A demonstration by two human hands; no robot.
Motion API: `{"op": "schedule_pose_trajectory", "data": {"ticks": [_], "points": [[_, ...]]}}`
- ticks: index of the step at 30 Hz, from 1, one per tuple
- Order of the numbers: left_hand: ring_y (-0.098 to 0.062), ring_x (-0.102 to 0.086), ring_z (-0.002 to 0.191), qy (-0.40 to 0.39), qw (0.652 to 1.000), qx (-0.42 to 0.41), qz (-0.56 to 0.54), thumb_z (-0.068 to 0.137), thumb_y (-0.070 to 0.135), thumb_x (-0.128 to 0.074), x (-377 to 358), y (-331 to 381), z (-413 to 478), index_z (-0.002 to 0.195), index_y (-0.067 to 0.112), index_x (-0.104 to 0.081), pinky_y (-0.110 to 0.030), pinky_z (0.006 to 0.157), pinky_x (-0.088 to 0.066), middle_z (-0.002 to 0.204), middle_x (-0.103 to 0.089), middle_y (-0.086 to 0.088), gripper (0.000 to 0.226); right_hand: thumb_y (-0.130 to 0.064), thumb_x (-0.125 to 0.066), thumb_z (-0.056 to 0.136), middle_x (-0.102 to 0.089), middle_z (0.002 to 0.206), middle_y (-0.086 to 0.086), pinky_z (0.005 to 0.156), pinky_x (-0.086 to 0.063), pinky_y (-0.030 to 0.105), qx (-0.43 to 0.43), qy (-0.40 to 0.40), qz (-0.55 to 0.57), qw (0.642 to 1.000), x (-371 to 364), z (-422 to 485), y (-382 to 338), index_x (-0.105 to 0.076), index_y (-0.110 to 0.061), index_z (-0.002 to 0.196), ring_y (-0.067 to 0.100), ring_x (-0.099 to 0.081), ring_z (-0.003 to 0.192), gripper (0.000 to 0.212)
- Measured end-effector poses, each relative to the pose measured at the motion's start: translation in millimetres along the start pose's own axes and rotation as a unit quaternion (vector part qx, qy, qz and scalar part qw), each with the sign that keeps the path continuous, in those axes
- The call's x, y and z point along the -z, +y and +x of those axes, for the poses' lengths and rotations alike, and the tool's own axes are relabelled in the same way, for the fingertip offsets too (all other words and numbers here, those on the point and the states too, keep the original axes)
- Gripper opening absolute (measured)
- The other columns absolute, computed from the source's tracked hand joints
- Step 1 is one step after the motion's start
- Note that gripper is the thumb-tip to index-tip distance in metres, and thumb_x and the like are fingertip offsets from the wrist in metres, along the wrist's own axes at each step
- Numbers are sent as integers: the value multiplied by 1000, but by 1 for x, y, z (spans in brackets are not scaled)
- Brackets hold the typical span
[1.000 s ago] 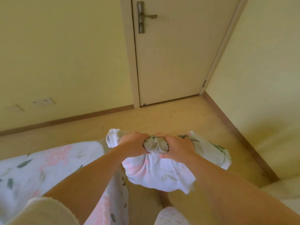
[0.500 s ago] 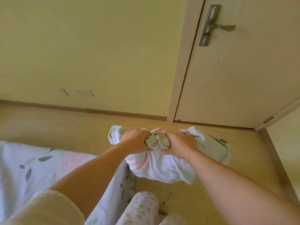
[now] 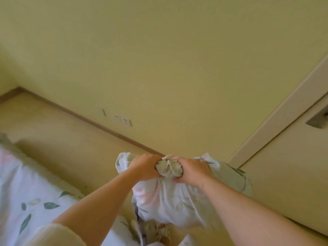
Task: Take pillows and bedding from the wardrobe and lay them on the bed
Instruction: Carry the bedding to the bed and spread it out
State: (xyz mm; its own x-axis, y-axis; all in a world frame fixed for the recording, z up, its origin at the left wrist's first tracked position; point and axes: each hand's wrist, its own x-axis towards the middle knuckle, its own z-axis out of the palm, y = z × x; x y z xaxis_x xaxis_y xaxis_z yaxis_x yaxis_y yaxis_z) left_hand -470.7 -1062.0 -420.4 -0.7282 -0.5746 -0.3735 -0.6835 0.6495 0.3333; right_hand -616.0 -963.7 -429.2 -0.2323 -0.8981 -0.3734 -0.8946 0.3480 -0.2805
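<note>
A white pillow (image 3: 170, 201) with pink blotches and green leaf print hangs in front of me, above the floor. My left hand (image 3: 144, 167) and my right hand (image 3: 192, 172) are side by side, both shut on the bunched top edge of its cover (image 3: 169, 168). The bed (image 3: 26, 192) with the same leaf-print sheet lies at the lower left, its edge just left of the pillow. The wardrobe is out of view.
A yellow wall (image 3: 159, 68) with sockets (image 3: 122, 119) near the skirting stands ahead. A pale door (image 3: 292, 174) and its frame are at the right. Wooden floor (image 3: 62, 139) runs between bed and wall.
The view has swung to the left and tilted; the door slid to the right edge and more of the bed shows. Both hands keep the same grip on the pillow.
</note>
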Motion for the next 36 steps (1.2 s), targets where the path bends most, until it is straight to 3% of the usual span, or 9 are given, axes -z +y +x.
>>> {"op": "schedule_pose_trajectory", "data": {"ticks": [3, 6, 13, 18, 25, 31, 36], "points": [[-20, -50, 75, 17, 1000, 15, 2, 81, 35, -56, 26, -24, 25, 79, 25, -46, -30, 63, -39, 69, -48, 10, 15, -50, -67, 73, -63, 128, -1, 104, -36, 43, 27, -9, -26, 999, 18, 50, -11, -36, -43, 136, 23, -55, 122, 70], [-18, -48, 72, 33, 999, 41, 4, 83, 38, -54, 42, -54, 45, 80, 23, -45, -32, 62, -38, 63, -36, 13, 18, -52, -65, 74, -64, 125, -3, 101, -34, 42, 60, -14, -33, 998, 26, 97, -26, -33, -39, 137, 21, -56, 120, 72], [-18, -53, 73, 63, 987, 143, -20, 82, 41, -51, 70, -132, 85, 75, 26, -45, -31, 62, -42, 63, -44, 10, 18, -51, -62, 77, -70, 111, -2, 89, -37, 37, 150, -52, -65, 985, 50, 201, -75, -37, -33, 132, 22, -62, 109, 63], [-23, -60, 86, 73, 973, 212, -46, 81, 45, -53, 102, -180, 120, 86, 21, -55, -39, 80, -52, 83, -59, 1, 25, -50, -64, 77, -66, 121, -3, 95, -38, 38, 195, -104, -58, 974, 70, 280, -104, -31, -37, 137, 22, -58, 117, 70], [-19, -54, 77, 86, 936, 329, -88, 80, 45, -57, 147, -245, 141, 91, 22, -58, -35, 72, -47, 80, -55, 5, 25, -42, -68, 77, -59, 132, -8, 96, -40, 32, 303, -175, -57, 935, 103, 376, -173, -27, -45, 141, 19, -54, 124, 76], [-26, -61, 96, 105, 893, 419, -129, 83, 40, -56, 142, -305, 134, 102, 16, -61, -42, 89, -49, 101, -65, -6, 30, -47, -68, 77, -60, 131, 0, 94, -41, 34, 351, -213, -105, 906, 91, 422, -238, -33, -35, 139, 24, -55, 122, 72], [-19, -59, 80, 150, 872, 442, -149, 81, 42, -58, 159, -356, 115, 93, 22, -61, -33, 68, -50, 86, -62, 2, 24, -48, -69, 73, -62, 128, -5, 92, -45, 34, 395, -226, -107, 884, 76, 460, -304, -32, -41, 139, 22, -58, 118, 76]]}}
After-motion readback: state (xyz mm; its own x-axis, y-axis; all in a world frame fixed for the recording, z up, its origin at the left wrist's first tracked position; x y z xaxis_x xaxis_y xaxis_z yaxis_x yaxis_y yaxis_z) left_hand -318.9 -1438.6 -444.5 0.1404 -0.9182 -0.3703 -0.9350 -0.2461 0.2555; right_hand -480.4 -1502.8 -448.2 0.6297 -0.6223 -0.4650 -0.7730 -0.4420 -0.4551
